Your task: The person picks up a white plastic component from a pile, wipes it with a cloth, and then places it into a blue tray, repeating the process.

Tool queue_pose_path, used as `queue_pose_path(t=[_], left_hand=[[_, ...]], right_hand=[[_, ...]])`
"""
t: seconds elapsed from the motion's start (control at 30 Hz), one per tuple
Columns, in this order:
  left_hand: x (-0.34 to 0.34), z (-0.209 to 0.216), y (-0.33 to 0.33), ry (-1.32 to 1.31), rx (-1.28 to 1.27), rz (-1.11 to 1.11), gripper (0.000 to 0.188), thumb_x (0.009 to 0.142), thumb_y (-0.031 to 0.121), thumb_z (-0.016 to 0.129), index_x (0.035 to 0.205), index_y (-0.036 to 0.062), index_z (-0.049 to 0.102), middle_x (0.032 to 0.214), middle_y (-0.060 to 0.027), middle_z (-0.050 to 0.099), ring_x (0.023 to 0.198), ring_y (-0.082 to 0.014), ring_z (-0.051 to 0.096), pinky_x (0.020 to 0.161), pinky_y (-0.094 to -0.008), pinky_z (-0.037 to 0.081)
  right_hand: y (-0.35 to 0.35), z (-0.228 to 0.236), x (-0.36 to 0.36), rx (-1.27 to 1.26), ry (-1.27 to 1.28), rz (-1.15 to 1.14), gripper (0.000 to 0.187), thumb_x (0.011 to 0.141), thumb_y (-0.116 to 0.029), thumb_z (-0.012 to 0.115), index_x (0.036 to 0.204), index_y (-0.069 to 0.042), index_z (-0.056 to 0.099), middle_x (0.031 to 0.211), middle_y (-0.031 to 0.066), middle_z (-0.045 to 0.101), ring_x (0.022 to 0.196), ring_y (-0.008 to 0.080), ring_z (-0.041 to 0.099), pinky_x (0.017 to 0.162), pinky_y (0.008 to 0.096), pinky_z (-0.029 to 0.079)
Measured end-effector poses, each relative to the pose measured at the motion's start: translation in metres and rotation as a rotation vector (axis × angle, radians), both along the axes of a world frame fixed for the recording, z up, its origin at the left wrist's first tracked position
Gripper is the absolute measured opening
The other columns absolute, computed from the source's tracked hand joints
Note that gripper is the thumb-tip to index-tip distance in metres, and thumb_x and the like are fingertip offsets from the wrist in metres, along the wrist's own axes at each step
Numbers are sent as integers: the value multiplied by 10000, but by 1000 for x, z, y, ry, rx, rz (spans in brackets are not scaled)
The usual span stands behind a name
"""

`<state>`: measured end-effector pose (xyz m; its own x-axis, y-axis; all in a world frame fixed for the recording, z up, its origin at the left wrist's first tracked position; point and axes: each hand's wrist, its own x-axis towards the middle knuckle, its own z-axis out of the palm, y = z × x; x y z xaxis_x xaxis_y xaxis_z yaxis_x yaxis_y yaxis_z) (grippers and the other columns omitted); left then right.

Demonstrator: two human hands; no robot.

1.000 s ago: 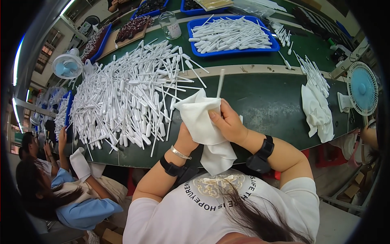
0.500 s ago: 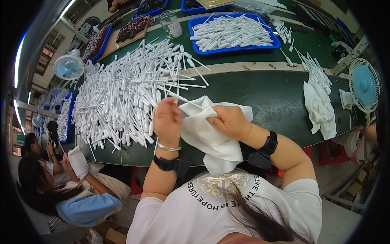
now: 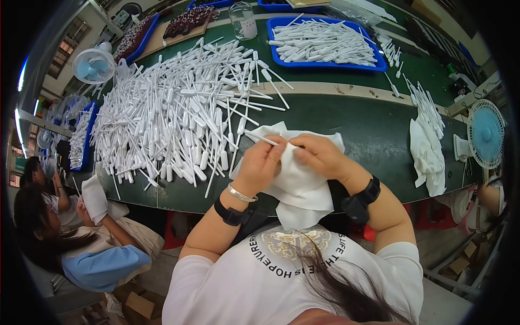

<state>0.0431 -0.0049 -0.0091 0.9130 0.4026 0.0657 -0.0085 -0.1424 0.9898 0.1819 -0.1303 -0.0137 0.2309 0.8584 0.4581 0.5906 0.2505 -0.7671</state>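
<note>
A white cloth (image 3: 300, 181) hangs between my two hands in front of my chest. A thin white plastic pipette (image 3: 260, 137) sticks out of the cloth toward the upper left, its other end hidden in the folds. My left hand (image 3: 262, 167) is closed on this pipette and the cloth's edge. My right hand (image 3: 320, 155) pinches the cloth close beside it, thumb pressed down. Just left of my hands, a large heap of similar white pipettes (image 3: 168, 108) spreads over the green table (image 3: 368, 130).
A blue tray (image 3: 325, 67) of pipettes and a clear jar (image 3: 242, 21) stand farther back. To the right lie another white cloth (image 3: 428, 157), a bunch of pipettes (image 3: 428, 105) and a fan (image 3: 486, 134). A second fan (image 3: 93, 65) is at left, where a co-worker (image 3: 103, 260) sits holding a cloth.
My left hand has moved from the heap's edge, rightward and down, and has taken hold of the pipette at the cloth. My right hand stays on the cloth. The view has shifted slightly.
</note>
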Motion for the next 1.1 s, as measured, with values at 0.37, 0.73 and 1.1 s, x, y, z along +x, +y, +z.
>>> queue_pose_path(t=[0.37,0.73,1.1], left_hand=[[5,2,13,-503,-243,36,108,870,78,452,918,2,513,751,-34,511,633,-83,477,587,-203,395],[9,-6,1,-265,-169,91,105,866,93,474,926,13,507,728,-25,535,664,-80,494,613,-204,410],[10,-11,-14,-451,-475,-32,95,857,49,476,917,-4,528,798,-42,555,689,-93,508,634,-220,411]], right_hand=[[-10,1,1,-324,459,210,219,890,-208,444,967,-22,530,773,2,549,687,74,485,628,205,400],[1,-10,-16,-200,402,-146,207,891,-210,449,885,-21,534,749,-16,527,695,34,463,623,179,387],[-3,15,-11,-315,1353,180,209,892,-230,436,815,-55,520,727,-20,500,652,70,481,577,210,397]])
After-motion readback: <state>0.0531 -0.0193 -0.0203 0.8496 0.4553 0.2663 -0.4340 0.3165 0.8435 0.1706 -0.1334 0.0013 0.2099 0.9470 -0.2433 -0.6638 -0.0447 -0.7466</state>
